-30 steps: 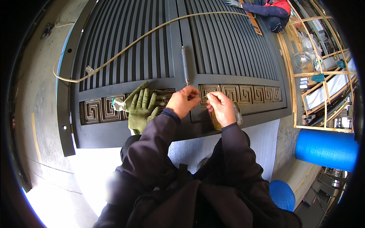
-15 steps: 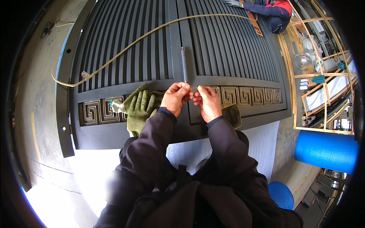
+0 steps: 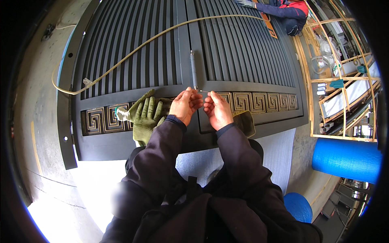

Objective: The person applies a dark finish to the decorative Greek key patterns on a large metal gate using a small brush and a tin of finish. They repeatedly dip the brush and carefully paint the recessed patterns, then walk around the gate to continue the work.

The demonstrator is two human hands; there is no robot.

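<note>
My right hand pinches a thin metal pin between thumb and forefinger, and the pin points left. Close beside it, my left hand has its fingers curled and thumb raised; anything inside them is hidden. Just beyond both hands, a slim grey cylinder with metal ends lies along the seam of a large dark grey door panel. Green knitted gloves rest on the panel left of my left hand. A dark, yellowish-edged object sits by my right wrist, partly covered.
A beige hose curves across the slatted panel. At the far right, a co-worker's gloved hand touches the panel near an orange strip. Wooden framing and a blue roll stand on the right.
My hands have moved slightly apart. The thin pin, between both hands before, now shows at my right fingertips. The view has shifted a little.
</note>
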